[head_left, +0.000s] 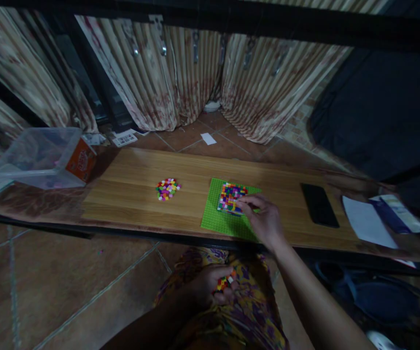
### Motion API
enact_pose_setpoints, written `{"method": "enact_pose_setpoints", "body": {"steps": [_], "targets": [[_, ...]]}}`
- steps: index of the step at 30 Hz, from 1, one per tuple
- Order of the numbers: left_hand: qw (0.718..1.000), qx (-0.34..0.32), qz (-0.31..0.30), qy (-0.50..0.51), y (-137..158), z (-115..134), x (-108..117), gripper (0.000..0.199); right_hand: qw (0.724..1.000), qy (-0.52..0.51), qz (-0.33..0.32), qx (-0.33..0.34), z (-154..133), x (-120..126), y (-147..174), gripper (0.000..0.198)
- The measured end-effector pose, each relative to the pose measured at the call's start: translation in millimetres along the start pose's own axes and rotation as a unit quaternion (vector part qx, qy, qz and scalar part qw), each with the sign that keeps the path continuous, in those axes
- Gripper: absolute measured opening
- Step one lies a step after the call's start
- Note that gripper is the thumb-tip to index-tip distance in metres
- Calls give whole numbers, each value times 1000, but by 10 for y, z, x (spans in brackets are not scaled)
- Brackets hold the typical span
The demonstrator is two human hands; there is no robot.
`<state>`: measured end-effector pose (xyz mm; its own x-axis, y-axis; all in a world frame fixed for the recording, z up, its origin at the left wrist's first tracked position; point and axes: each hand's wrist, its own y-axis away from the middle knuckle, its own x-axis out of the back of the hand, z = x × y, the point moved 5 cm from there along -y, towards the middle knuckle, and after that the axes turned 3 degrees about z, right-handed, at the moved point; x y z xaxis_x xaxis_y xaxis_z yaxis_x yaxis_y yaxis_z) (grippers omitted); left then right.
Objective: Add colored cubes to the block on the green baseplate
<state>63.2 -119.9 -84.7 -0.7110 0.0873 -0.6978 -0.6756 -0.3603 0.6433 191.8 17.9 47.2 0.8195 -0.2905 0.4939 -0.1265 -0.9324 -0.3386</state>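
Note:
A green studded baseplate [210,214] lies on the wooden board, bearing a low block of many-coloured toy bricks [228,195]. My right hand [263,214] is over the right side of this block, thumb and forefinger pinched together at its top. Whatever sits between those fingertips is too small to make out. Down above my lap, my left hand [210,286] is curled round a handful of small coloured bricks [225,282], some showing in the palm. A loose heap of similar bricks [168,189] rests on the board left of the baseplate.
The wooden board [130,194] spans a narrow table. A black phone [319,204] and white paper [368,221] lie to the right. At the far left stands a clear plastic bin [42,155] with an orange label. Curtains [181,82] hang behind the table.

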Motion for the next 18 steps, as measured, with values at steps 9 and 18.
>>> {"method": "enact_pose_setpoints", "body": {"steps": [9,18], "targets": [[1000,3,-9,16,40,38,8,31,986,136,-31,95,50,-239,-338,16],[1000,9,-15,22,18,33,20,29,989,145,0,31,127,-252,-394,9]]}}
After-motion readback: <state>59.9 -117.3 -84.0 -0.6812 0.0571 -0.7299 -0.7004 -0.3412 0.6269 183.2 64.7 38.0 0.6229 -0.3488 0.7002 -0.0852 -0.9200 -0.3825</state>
